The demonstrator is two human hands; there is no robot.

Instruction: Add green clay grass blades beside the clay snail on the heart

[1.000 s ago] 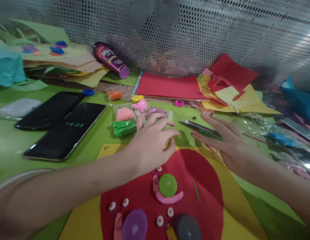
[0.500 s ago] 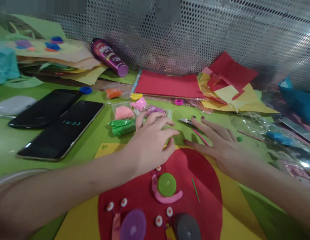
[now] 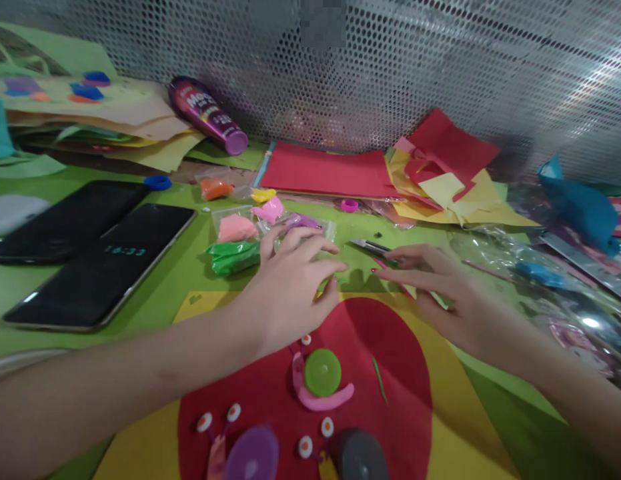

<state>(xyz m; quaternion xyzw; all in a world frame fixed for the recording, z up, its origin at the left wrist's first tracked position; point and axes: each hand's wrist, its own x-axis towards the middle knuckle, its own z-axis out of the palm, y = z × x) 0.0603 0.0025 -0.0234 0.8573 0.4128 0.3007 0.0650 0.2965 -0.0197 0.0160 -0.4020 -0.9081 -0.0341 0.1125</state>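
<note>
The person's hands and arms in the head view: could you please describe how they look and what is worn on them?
Both forearms are bare, with no sleeves, gloves, rings or watch in view. The right hand has dark red polished nails; the left hand shows no visible markings.

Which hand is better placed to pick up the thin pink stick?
Right. The right hand has its fingers over the thin pink stick; the left hand is beside it.

You've got a green table w/ perforated metal wall behind, glare at right.
</note>
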